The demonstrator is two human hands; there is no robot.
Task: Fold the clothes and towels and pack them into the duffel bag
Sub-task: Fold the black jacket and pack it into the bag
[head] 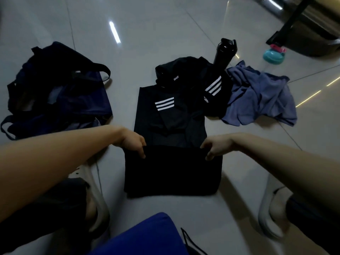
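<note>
Fingers of my left hand and right hand pinch the folded edge of the black shirt, which lies on the floor. If one pinch slips, the fold skews. Left of the shirt, the duffel bag lies slumped, and its collapsed mouth may snag during packing.

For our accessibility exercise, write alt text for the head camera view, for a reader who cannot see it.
A person's left hand and right hand grip the folded edge of a black shirt with white-striped sleeves, spread on a glossy grey tiled floor. A dark navy duffel bag lies left; a crumpled blue-grey cloth and black bottle lie right.
</note>
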